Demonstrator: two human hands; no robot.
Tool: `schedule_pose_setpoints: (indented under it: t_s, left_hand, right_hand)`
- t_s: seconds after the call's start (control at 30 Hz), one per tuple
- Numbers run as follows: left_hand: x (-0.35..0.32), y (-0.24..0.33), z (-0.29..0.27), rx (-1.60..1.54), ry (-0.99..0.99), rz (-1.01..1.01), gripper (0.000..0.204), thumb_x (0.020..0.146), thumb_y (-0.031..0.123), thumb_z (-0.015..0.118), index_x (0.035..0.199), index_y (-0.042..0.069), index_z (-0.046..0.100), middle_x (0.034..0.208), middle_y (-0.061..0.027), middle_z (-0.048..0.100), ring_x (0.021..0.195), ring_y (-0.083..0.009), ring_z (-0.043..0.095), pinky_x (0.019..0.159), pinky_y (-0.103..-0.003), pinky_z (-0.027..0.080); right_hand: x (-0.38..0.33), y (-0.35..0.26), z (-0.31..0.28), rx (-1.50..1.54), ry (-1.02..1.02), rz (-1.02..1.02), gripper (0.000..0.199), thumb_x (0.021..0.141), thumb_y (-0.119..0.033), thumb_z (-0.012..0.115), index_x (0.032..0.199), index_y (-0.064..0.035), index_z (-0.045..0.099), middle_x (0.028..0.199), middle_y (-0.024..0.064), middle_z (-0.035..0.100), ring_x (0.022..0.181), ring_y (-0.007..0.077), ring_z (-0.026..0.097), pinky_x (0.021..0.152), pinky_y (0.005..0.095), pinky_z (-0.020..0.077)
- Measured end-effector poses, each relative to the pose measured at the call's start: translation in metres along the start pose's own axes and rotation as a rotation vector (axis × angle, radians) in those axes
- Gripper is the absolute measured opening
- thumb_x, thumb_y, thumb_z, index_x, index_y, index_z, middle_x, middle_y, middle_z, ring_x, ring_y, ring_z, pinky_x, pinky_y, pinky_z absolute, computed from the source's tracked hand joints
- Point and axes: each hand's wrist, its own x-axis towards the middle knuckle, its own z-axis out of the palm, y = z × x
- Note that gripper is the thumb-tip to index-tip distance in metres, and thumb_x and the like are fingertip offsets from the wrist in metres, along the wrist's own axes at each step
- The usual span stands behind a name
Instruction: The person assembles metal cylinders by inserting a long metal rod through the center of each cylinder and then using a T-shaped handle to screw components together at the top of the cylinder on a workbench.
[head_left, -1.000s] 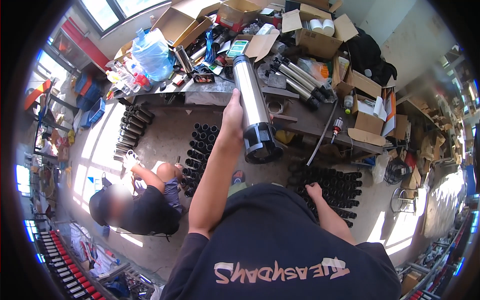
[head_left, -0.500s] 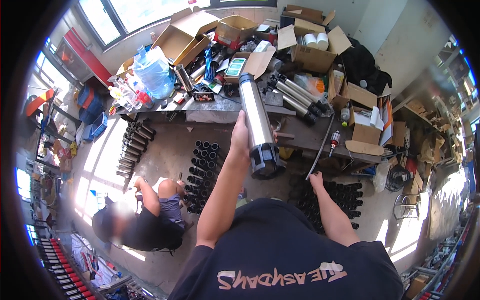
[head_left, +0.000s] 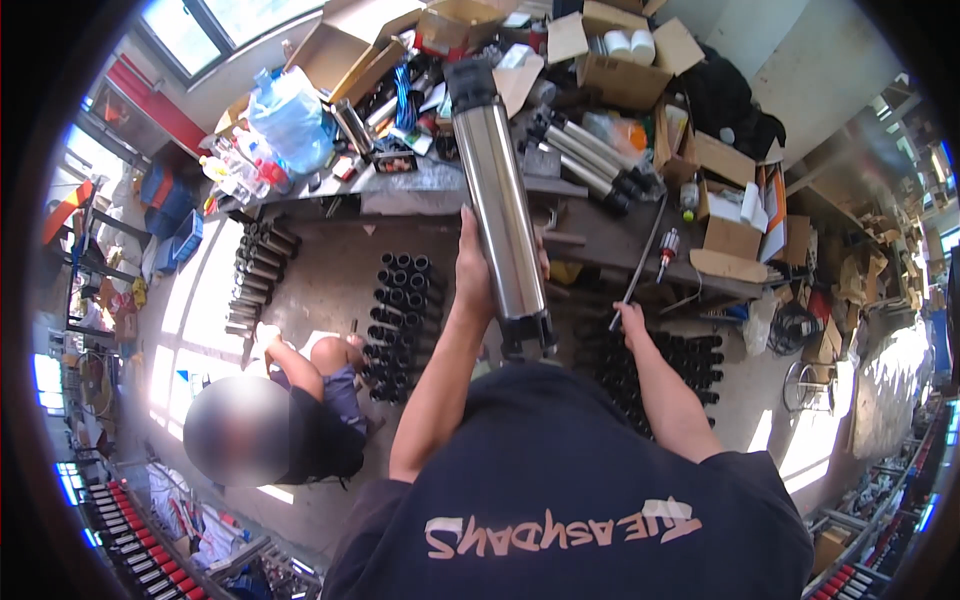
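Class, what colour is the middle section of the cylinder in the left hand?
The middle section is shiny silver, seen best in the head view.

Bench [head_left: 430, 183] runs across the far side. On it, left to right: bottles [head_left: 235, 180], water jug [head_left: 290, 125], bundle of tubes [head_left: 590, 160], hand tool [head_left: 668, 250]; carton with rolls [head_left: 620, 85] behind the bundle. Cylinder [head_left: 500, 195] in the left hand [head_left: 478, 265], before the bench. Rod [head_left: 643, 262] slants from the bench to the right hand [head_left: 628, 325], left of the hand tool. On the floor: tube stack [head_left: 257, 272] far left; tube rows [head_left: 402, 320] between co-worker [head_left: 325, 420] and left forearm; tube block [head_left: 690, 370] about the right forearm.
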Motion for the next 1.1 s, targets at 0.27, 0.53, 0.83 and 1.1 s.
schedule_pose_setpoints:
  t_s: [0.27,0.53,0.83,1.1]
  left_hand:
    - [-0.002,0.006,0.007,-0.036,-0.077,0.044,0.082,0.095,0.075,0.024,0.121,0.003,0.052,0.093,-0.0164,0.06,0.072,-0.0294,0.065,0.063,-0.042,0.057]
    - [0.003,0.015,0.001,0.669,0.081,0.401,0.072,0.088,0.057,0.065,0.13,0.002,0.045,0.102,-0.0101,0.063,0.081,-0.0206,0.066,0.071,-0.037,0.058]
    - [-0.087,-0.064,-0.108,1.591,0.133,0.358,0.061,0.058,0.01,0.081,0.115,0.006,0.058,0.096,-0.0143,0.066,0.091,-0.0354,0.065,0.079,-0.04,0.053]
    - [-0.154,-0.211,-0.402,1.856,0.62,-0.881,0.083,0.07,0.044,0.084,0.135,0.006,0.049,0.135,-0.0222,0.049,0.123,-0.0419,0.049,0.102,-0.054,0.042]
  right_hand:
    - [-0.019,-0.023,0.001,0.044,-0.025,0.036,0.075,0.082,-0.048,0.073,0.132,0.0016,0.05,0.102,0.0086,0.06,0.09,0.0181,0.055,0.078,0.0326,0.0437]
    - [-0.06,-0.111,0.026,-0.354,0.624,-0.486,0.07,0.078,-0.046,0.078,0.129,-0.0054,0.054,0.118,0.017,0.059,0.113,0.0381,0.055,0.095,0.0505,0.044]
    - [-0.252,-0.314,0.028,-0.252,-0.683,-0.725,0.078,0.074,-0.018,0.077,0.142,-0.0081,0.041,0.123,0.0118,0.06,0.084,0.019,0.062,0.072,0.0317,0.0522]
    - [-0.123,0.022,0.178,-0.852,-0.383,-0.35,0.048,0.072,-0.041,0.078,0.103,-0.0059,0.067,0.099,0.0183,0.065,0.093,0.0379,0.066,0.084,0.047,0.0536]
